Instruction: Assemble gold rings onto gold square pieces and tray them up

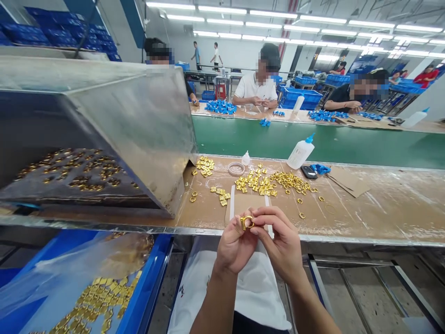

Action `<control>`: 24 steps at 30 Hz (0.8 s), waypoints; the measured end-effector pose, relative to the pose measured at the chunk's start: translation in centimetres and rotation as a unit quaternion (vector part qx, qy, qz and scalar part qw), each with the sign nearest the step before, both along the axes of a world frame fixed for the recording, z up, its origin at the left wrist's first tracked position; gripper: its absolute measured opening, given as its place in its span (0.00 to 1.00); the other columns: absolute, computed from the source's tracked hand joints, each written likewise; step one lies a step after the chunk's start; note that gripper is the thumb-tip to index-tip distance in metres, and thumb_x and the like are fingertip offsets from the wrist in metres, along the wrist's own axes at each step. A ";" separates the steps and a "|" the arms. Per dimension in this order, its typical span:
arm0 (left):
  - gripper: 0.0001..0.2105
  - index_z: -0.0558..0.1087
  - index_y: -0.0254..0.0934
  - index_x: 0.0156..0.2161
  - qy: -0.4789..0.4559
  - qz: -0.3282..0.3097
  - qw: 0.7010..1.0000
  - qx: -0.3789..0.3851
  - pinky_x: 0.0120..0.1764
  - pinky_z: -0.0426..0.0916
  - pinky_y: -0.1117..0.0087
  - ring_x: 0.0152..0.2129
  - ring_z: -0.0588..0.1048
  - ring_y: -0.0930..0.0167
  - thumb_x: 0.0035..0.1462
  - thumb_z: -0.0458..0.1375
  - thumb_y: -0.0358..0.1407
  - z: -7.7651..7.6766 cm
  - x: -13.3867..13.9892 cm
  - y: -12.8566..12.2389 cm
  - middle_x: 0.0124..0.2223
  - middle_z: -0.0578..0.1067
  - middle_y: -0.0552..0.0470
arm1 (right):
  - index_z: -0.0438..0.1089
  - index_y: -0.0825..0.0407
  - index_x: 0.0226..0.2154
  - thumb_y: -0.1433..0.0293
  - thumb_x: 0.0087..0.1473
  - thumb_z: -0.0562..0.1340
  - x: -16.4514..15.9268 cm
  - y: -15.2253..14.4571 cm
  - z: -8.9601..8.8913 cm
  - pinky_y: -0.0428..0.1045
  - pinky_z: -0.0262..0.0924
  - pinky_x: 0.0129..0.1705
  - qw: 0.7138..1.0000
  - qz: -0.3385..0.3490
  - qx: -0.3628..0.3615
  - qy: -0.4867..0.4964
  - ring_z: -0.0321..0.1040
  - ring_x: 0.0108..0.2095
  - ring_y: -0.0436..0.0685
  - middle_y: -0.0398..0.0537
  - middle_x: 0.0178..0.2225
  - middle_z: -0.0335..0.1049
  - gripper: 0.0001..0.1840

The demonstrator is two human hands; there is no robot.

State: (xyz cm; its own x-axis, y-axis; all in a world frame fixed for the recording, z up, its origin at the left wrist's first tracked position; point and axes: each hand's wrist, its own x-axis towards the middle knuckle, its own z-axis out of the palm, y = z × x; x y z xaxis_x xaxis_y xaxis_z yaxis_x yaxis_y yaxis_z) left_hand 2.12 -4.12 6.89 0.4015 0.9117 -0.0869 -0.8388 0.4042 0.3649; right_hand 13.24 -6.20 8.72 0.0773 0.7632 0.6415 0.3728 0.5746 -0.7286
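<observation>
A shiny gold ring point(247, 223) with a flat piece on its left side is held between both hands, just above the table's front edge. My left hand point(235, 248) pinches it at the flat piece with closed fingers. The thumb and fingers of my right hand point(278, 230) close on its right side. Beneath and beyond them lies a cardboard piece point(248, 202) with two white strips. Small square gold plates point(255, 182) are heaped behind it, beside a pile of plain gold rings point(292, 181). A few more gold plates point(222, 195) lie to the left.
At left stands a metal hood point(139, 106) over rings. A blue crate point(156, 278) below holds gold pieces. A white squeeze bottle point(301, 153), black device point(308, 172) and tape roll point(236, 168) sit near the green belt point(236, 137). Several people work across it.
</observation>
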 end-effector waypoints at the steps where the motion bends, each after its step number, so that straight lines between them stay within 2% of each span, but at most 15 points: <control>1: 0.16 0.74 0.34 0.25 -0.009 0.009 1.000 -0.002 0.40 0.70 0.73 0.34 0.70 0.72 0.50 0.73 0.42 -0.1 0.0 -0.2 0.32 0.68 0.54 | 0.78 0.47 0.35 0.73 0.59 0.67 -0.1 -0.1 0.0 0.52 0.74 0.43 1.000 0.002 0.000 0.001 0.78 0.40 0.57 0.49 0.38 0.79 0.05; 4: 0.16 0.75 0.33 0.26 -0.049 0.015 0.999 0.001 0.42 0.70 0.75 0.33 0.71 0.74 0.46 0.76 0.41 -0.1 0.1 -0.8 0.32 0.71 0.54 | 0.78 0.46 0.36 0.73 0.59 0.67 -0.4 -0.5 -0.1 0.50 0.74 0.43 1.000 0.005 0.002 0.011 0.78 0.41 0.56 0.48 0.40 0.78 0.05; 7: 0.15 0.78 0.33 0.28 -0.070 0.010 0.998 -0.005 0.41 0.70 0.76 0.32 0.72 0.76 0.43 0.77 0.40 0.6 0.0 -1.0 0.32 0.73 0.55 | 0.78 0.46 0.37 0.73 0.59 0.67 -0.6 -0.6 0.3 0.49 0.73 0.43 1.000 0.007 -0.001 0.018 0.77 0.41 0.55 0.48 0.40 0.78 0.05; 11: 0.15 0.78 0.32 0.30 -0.060 0.011 0.998 0.008 0.41 0.71 0.75 0.32 0.73 0.75 0.45 0.76 0.40 2.1 -0.3 -0.7 0.32 0.74 0.55 | 0.78 0.47 0.36 0.72 0.59 0.67 -0.8 -0.2 1.3 0.51 0.73 0.43 1.000 0.012 0.006 0.020 0.76 0.42 0.57 0.49 0.39 0.78 0.04; 13: 0.15 0.78 0.32 0.30 -0.051 0.013 0.999 0.014 0.41 0.71 0.74 0.32 0.73 0.75 0.47 0.75 0.41 2.4 -0.5 -0.5 0.32 0.75 0.54 | 0.78 0.48 0.36 0.72 0.59 0.67 -0.8 0.1 1.7 0.52 0.73 0.43 1.000 0.015 0.007 0.021 0.76 0.42 0.58 0.50 0.40 0.78 0.04; 16: 0.14 0.78 0.32 0.29 -0.051 0.014 0.999 0.002 0.39 0.71 0.74 0.31 0.73 0.75 0.46 0.76 0.39 1.6 -0.6 -0.1 0.32 0.75 0.54 | 0.78 0.47 0.36 0.72 0.59 0.67 -0.7 0.4 1.4 0.52 0.74 0.44 0.999 0.026 0.002 0.021 0.77 0.43 0.58 0.50 0.40 0.79 0.03; 19: 0.13 0.78 0.32 0.29 -0.061 0.019 0.998 -0.012 0.40 0.71 0.73 0.31 0.73 0.74 0.46 0.76 0.38 0.1 -0.7 0.2 0.30 0.74 0.54 | 0.78 0.48 0.35 0.69 0.60 0.67 -0.6 0.8 0.4 0.52 0.74 0.43 0.999 0.040 -0.018 0.020 0.78 0.42 0.58 0.51 0.40 0.79 0.03; 24: 0.14 0.77 0.33 0.28 -0.066 0.017 0.998 0.002 0.44 0.70 0.70 0.33 0.73 0.72 0.47 0.75 0.39 -2.3 -0.8 0.5 0.31 0.73 0.54 | 0.80 0.48 0.36 0.64 0.63 0.65 -0.1 1.9 -1.2 0.47 0.74 0.39 0.994 0.076 -0.077 0.027 0.78 0.40 0.55 0.51 0.38 0.78 0.08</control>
State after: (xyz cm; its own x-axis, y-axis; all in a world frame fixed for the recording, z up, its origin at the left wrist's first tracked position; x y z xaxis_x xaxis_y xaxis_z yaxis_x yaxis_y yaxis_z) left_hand 1.29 -3.64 4.63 0.3784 0.9251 -0.0312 -0.8925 0.3736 0.2528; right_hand 13.10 -4.32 7.54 -0.0156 0.8574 0.5145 0.2477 0.5018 -0.8288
